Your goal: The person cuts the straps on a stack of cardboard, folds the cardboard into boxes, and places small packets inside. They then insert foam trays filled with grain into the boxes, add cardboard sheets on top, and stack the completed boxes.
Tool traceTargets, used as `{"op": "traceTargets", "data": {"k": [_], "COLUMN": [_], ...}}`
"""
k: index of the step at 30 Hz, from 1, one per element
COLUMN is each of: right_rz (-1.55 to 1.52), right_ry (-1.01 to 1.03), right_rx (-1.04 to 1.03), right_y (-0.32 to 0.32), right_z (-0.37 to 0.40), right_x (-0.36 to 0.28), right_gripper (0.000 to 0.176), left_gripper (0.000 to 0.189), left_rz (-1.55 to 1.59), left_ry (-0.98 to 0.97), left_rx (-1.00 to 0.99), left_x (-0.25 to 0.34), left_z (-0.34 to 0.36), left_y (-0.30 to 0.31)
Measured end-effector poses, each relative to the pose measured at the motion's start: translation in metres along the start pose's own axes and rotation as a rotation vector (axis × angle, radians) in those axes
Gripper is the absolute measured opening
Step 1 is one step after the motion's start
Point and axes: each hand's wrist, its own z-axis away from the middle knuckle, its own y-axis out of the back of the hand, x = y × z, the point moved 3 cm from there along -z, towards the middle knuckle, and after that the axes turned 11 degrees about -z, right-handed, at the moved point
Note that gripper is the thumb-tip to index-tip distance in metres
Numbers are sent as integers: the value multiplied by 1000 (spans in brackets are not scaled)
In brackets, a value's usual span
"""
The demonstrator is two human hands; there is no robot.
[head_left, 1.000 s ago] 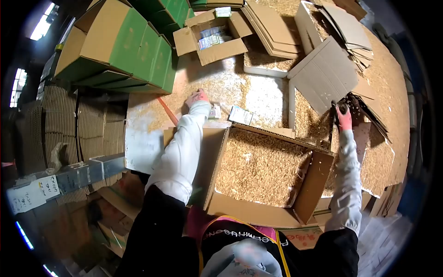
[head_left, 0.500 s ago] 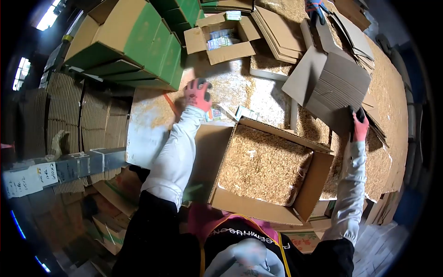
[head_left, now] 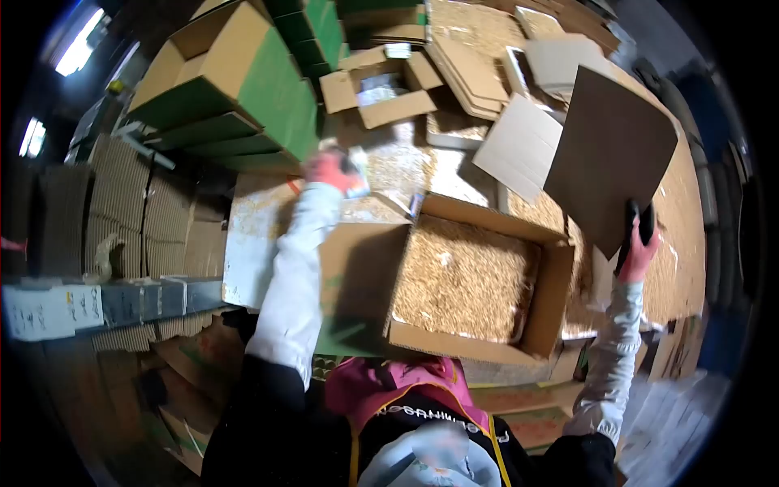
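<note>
Head view: right grip (head_left: 640,247) closed on cardboard sheet (head_left: 613,154), left grip (head_left: 331,170) blurred.

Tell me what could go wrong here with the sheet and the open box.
The right hand grips the sheet near one edge, so it could bend or slip.
The box is open with husks inside; a knock might spill some.

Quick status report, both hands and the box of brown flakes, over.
Right hand holding cardboard sheet. Left hand blurred, grip unclear. Box open, flakes inside, nothing lying across it.
</note>
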Motion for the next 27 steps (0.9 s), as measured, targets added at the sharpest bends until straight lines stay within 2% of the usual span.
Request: {"op": "traceTargets", "data": {"k": [1, 2, 4, 5, 6, 7, 8, 9, 10, 11, 12, 13, 14, 15, 17, 19, 20, 21, 22, 23, 24, 25, 26, 27], "right_rz": [-120, -139, -194, -233, -217, -6, 204, 413, 423, 482, 668, 732, 773, 815, 665, 494, 307, 280, 80, -154, -259, -85, 312, 221], "right_ry": [-41, -7, 91, 151, 146, 301, 458, 621, 752, 775, 758, 694, 621, 567, 328, 93, -115, 34, -60, -522, -621, -693, -574, -897], "right_rx": [116, 154, 153, 115, 129, 62, -13, -87, -402, -733, -889, -1011, -1072, -1197, -1368, -1365, -1280, -1036, -633, -190, -152, -269, -417, -537], "right_y": [14, 12, -4, -9, -17, -30, -45, -59, -74, -96, -104, -108, -111, -113, -124, -131, -124, -104, -58, -46, -33, -11, 21, 22], "right_z": [3, 4, 5, 8, 20, 36, 50, 58, 67, 72, 94, 111, 123, 134, 154, 160, 140, 121, 126, 113, 118, 139, 187, 213], "right_x": [-2, -23, -72, -93, -113, -138, -161, -182, -199, -207, -193, -173, -154, -125, -82, -70, -93, -111, -90, -97, -67, -15, 77, 128], "right_gripper": [34, 34, 34, 34, 34, 35, 36, 37, 30, 28, 34, 33, 29, 33, 34, 41, 34, 36, 41, 44, 45, 43, 41, 44], "left_gripper": [29, 22, 24, 30, 34, 35, 35, 32, 31, 27, 27, 27, 26, 26, 25, 29, 29, 30, 32, 38, 44, 55, 64, 74], "left_rz": [600, 758, 808, 566, 267, 59, 66, 252, 433, 844, 500, 708, 806, 804, 1013, 850, 1071, 1284, 1394, 1478, 1636, 1103, 828, 563], "left_ry": [-26, -122, -453, -707, -807, -912, -920, -762, -608, -544, -468, -328, -294, -298, -445, -519, -409, -286, -149, -8, -167, -408, -288, -153], "left_rx": [445, 576, 628, 644, 488, 309, 308, 393, 471, 576, 673, 701, 665, 665, 488, 414, 252, 90, -80, -279, -564, -458, -456, -439], "left_x": [1, 23, 95, 117, 141, 160, 152, 131, 109, 88, 66, 43, 37, 41, 64, 72, 59, 40, 17, -3, -33, -51, -21, 33], "left_z": [25, 57, 130, 139, 150, 155, 158, 151, 140, 134, 134, 122, 116, 117, 120, 122, 117, 115, 115, 117, 116, 123, 152, 176], "left_y": [37, 91, 160, 147, 117, 96, 85, 83, 86, 112, 138, 124, 121, 119, 113, 103, 88, 70, 53, 28, -35, -111, -91, -58]}}
